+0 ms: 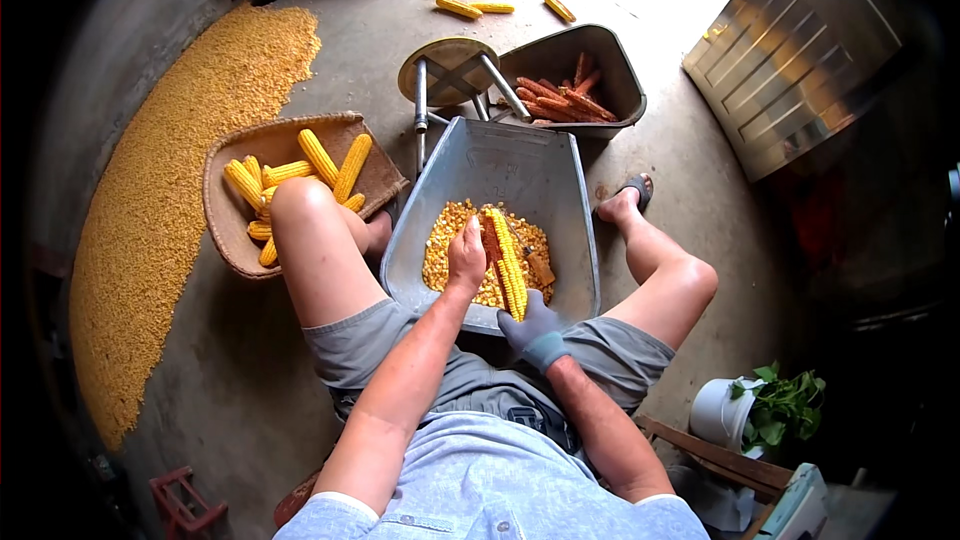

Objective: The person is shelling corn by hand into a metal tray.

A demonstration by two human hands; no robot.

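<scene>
A partly shelled ear of corn [509, 262] is held over a grey metal scoop-shaped bin [491, 154], between my knees. My right hand [532, 326], in a grey knitted glove, grips the ear's near end. My left hand [467, 253], bare, lies against the ear's left side, where the kernels are off and reddish cob shows; whether it grips the ear is not clear. Loose kernels [448, 240] cover the bin's bottom below my hands. A small brown piece [541, 268] lies on them at the right.
At left, a woven basket [217, 221] holds yellow ears; beyond it spreads a kernel heap [165, 202]. Past the bin are an upturned round stool [448, 71] and a dark tub [630, 64] with bare cobs. Several ears [459, 7] lie farther off. A white bucket [716, 412] with leaves stands right.
</scene>
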